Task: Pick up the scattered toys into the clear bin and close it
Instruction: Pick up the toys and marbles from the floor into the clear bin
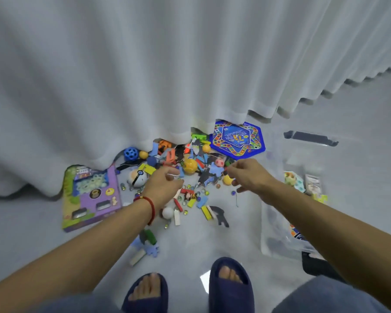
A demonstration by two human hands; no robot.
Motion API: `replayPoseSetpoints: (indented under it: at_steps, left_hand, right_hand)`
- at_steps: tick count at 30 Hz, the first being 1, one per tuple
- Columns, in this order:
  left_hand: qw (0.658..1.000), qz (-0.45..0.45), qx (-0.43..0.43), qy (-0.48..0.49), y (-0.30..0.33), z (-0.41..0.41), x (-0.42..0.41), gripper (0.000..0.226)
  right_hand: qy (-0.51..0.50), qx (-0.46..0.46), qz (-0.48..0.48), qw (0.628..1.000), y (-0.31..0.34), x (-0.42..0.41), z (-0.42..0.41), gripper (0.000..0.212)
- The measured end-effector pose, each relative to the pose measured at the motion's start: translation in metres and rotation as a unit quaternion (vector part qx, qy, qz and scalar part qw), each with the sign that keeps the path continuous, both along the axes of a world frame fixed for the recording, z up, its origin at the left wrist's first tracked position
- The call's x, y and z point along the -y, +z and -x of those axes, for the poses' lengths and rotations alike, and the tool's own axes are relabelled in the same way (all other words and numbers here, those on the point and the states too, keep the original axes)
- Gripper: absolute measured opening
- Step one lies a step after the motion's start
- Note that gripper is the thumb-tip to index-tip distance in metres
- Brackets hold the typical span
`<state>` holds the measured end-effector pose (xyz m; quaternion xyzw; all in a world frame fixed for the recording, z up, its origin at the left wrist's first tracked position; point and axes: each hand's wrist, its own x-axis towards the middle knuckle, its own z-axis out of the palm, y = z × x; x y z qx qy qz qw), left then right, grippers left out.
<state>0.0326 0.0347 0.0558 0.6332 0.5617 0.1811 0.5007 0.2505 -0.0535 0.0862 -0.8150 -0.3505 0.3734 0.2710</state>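
Left hand [165, 184], right hand [246, 175] over scattered toys [190, 177]; clear bin [278, 222] right

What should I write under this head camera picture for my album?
Both hands, left hand and right hand, reach into scattered toys on the floor beside the clear bin.

This is a room in a home, most likely a bedroom or playroom. A long white curtain [145, 75] hangs in soft folds across the far side and reaches down to a pale, smooth floor [359, 105]. Children's toys [190, 175] lie scattered on the floor at the curtain's hem: balls, marbles, coloured blocks and foam shapes. A purple toy box [90, 195] lies at the left and a blue six-sided game board [237, 138] farther back. A clear bin [280, 242] stands at the right. The person wears dark blue house slippers [231, 288].
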Motion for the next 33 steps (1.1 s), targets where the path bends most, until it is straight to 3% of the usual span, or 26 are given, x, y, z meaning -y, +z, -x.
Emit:
replayPoseSetpoints:
  at_steps: [5, 10, 12, 16, 20, 23, 28, 31, 33]
  left_hand:
    - [0.992, -0.034, -0.122, -0.001, -0.044, 0.045, -0.027, 0.039]
    - [0.965, -0.074, -0.245, -0.057, -0.084, 0.057, -0.07, 0.066]
    - [0.944, -0.099, -0.3, -0.097, -0.105, 0.057, -0.089, 0.074]
    - [0.9, -0.197, -0.369, -0.12, -0.135, 0.056, -0.128, 0.067]
    - [0.896, -0.164, -0.395, -0.117, -0.158, 0.055, -0.159, 0.072]
    - [0.899, -0.141, -0.396, -0.125, -0.169, 0.055, -0.169, 0.071]
    - [0.913, -0.192, -0.352, -0.081, -0.159, 0.057, -0.159, 0.065]
    - [0.95, -0.191, -0.247, -0.015, -0.118, 0.036, -0.127, 0.065]
    - [0.983, -0.131, -0.124, 0.019, -0.08, 0.012, -0.099, 0.058]
  right_hand:
    - [0.129, 0.126, 0.04, 0.983, -0.062, -0.047, 0.033, 0.024]
    - [0.248, 0.216, -0.026, 0.944, -0.116, -0.097, 0.048, 0.04]
    - [0.273, 0.244, -0.042, 0.93, -0.133, -0.119, 0.044, 0.045]
    - [0.292, 0.301, -0.025, 0.908, -0.162, -0.162, 0.032, 0.061]
    - [0.315, 0.32, -0.016, 0.893, -0.189, -0.181, 0.028, 0.064]
    - [0.309, 0.343, -0.054, 0.885, -0.201, -0.179, 0.03, 0.067]
    - [0.287, 0.344, -0.089, 0.89, -0.185, -0.164, 0.036, 0.07]
    - [0.191, 0.285, -0.11, 0.933, -0.155, -0.14, 0.036, 0.072]
    - [0.085, 0.205, -0.138, 0.965, -0.12, -0.118, 0.034, 0.065]
